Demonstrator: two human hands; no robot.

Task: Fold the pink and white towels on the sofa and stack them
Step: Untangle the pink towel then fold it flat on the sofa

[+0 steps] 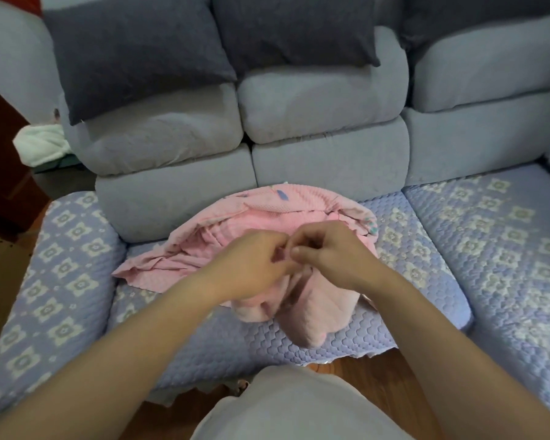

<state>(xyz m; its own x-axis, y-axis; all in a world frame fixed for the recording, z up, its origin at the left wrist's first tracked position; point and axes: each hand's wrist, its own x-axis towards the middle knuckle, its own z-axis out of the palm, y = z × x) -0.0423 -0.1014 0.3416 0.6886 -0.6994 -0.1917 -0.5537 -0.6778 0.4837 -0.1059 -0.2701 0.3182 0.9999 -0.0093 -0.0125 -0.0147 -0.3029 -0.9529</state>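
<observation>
- Right now your two hands meet over the middle seat of the sofa (299,173), knuckles almost touching.
- Your left hand (254,265) has its fingers curled in, pinching a bit of the pink towel (318,315) near its top edge.
- Your right hand (327,252) is curled the same way, thumb pressed toward the fingers, pinching that towel just beside the left hand.
- Below your hands the pink towel hangs in bunched folds down onto the seat cover (426,281), a quilted lilac one with a flower pattern.
- Behind your hands a larger pink cloth (267,208) lies crumpled on the same seat, touching the backrest; you cannot tell whether it is one piece with the towel you hold.
- Far to the left, beyond the sofa arm, a white towel (42,144) lies in a heap, well apart from your hands.
- Two dark grey cushions (134,55) lean against the top of the backrest.
</observation>
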